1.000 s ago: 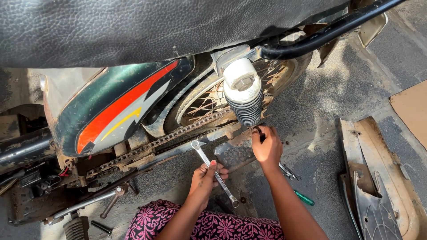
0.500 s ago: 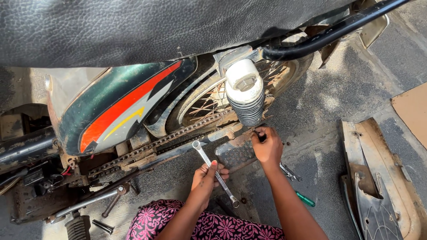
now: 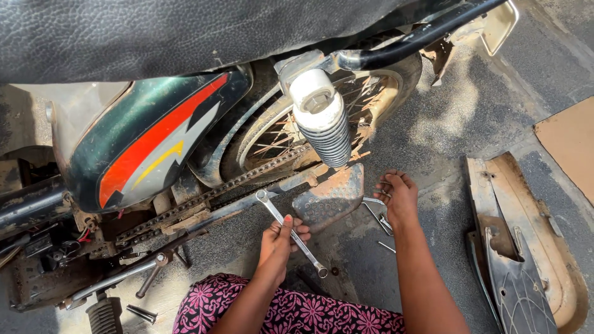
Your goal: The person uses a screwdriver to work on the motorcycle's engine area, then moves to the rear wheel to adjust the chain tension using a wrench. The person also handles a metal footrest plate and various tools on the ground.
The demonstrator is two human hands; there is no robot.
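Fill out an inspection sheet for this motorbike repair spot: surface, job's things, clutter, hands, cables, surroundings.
Surface: grey ground, dusty, sandy patches beside the rear wheel.
Job's things: ring spanner in the left hand; drive chain exposed; shock absorber upright; muddy plate below it.
Clutter: removed side cover on the ground at right; cardboard; small tools under the right hand; bolt near the footpeg.
Hands: left hand grips the spanner; right hand open, fingers curled, by the plate.
Cables: red wires at the frame.
Surroundings: black seat overhead; green, red-striped panel.
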